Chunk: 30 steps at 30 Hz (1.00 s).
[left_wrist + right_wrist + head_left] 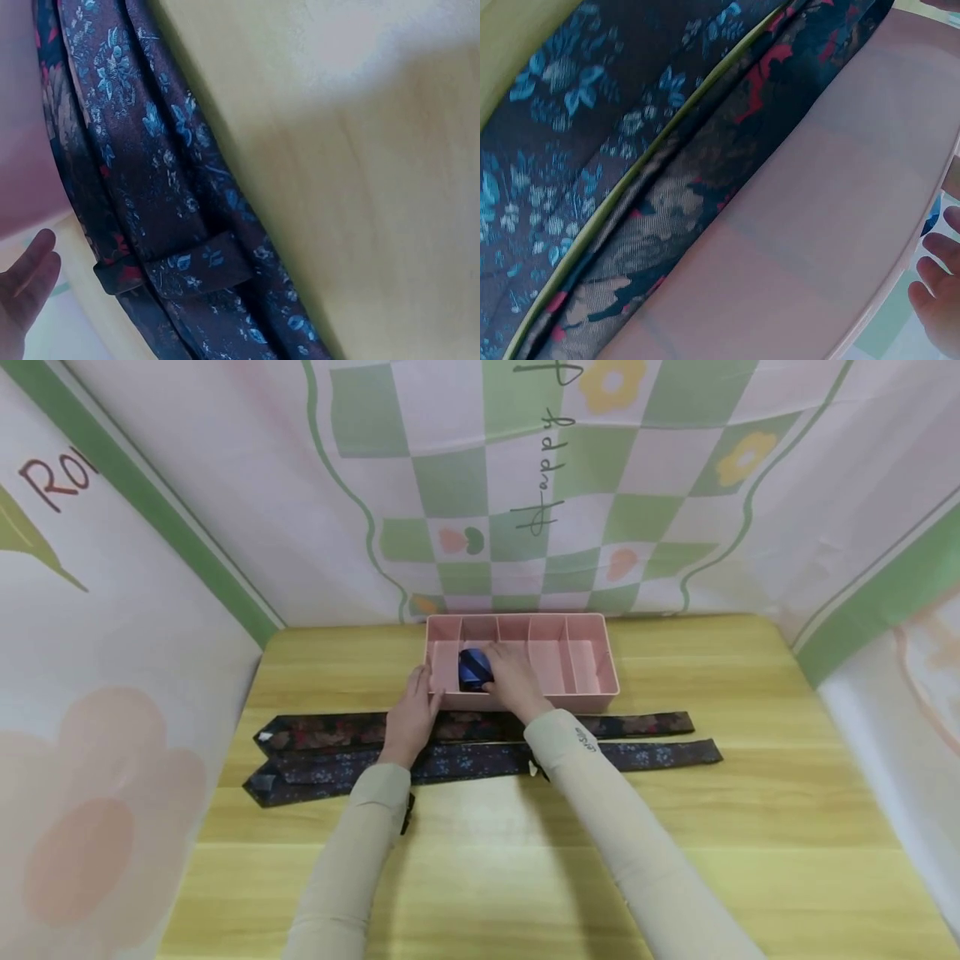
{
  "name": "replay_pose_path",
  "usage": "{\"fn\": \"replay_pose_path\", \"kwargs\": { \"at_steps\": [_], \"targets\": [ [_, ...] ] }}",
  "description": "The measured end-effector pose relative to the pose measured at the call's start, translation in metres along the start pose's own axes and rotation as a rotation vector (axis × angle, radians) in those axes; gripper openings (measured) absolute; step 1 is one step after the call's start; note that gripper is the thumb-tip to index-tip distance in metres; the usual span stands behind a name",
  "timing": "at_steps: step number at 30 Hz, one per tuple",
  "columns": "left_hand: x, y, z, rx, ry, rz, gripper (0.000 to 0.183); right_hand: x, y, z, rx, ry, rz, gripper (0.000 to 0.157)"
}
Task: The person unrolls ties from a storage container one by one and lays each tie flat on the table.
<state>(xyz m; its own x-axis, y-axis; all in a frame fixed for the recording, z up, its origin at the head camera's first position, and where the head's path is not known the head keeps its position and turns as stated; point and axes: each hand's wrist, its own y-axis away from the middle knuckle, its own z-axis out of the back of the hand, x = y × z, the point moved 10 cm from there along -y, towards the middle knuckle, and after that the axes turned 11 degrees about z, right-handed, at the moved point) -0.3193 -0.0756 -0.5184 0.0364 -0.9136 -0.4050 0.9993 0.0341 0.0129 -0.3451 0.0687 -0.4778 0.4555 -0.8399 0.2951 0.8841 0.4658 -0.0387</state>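
A pink divided box (579,702) stands at the back of the table. In its second compartment from the left sits a rolled blue tie (471,670) with dark stripes. My right hand (513,677) reaches over the front wall and grips the roll's right side; fingers and a sliver of blue show in the right wrist view. Extended fingers of my left hand (408,718) touch the box's front left corner. Two floral ties lie stretched out before the box: a dark one with red and tan flowers (322,732), nearer it, and one with blue flowers (465,762).
The wooden table (480,860) extends toward me beneath both forearms. Behind the box hangs a checked fabric backdrop (450,485), with printed cloth walls at left and right. Both floral ties pass under my wrists. Thin dividers (567,652) separate the box's compartments.
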Motion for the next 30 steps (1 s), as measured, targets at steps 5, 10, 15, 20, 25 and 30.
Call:
{"fn": "replay_pose_path", "kwargs": {
  "at_steps": [5,10,15,20,25,30],
  "targets": [
    [0.003,0.001,0.0,-0.008,0.0,0.014,0.06,-0.003,-0.004,-0.001,-0.033,-0.008,-0.006,0.059],
    [0.003,0.001,0.001,-0.026,0.002,0.015,0.059,-0.006,-0.006,-0.005,-0.034,-0.004,-0.022,0.062],
    [0.002,-0.001,-0.001,-0.017,-0.002,0.015,0.059,-0.01,-0.009,-0.01,-0.016,0.012,-0.029,0.066],
    [-0.002,-0.002,-0.003,0.007,-0.024,0.02,0.06,-0.015,-0.007,-0.01,-0.023,0.01,-0.041,0.062],
    [-0.001,-0.001,-0.004,0.021,-0.053,0.04,0.061,-0.017,-0.007,-0.009,-0.033,-0.029,-0.048,0.061],
    [0.001,-0.002,-0.002,0.029,-0.056,0.048,0.061,-0.014,-0.01,-0.006,-0.054,-0.044,-0.008,0.062]
  ]
}}
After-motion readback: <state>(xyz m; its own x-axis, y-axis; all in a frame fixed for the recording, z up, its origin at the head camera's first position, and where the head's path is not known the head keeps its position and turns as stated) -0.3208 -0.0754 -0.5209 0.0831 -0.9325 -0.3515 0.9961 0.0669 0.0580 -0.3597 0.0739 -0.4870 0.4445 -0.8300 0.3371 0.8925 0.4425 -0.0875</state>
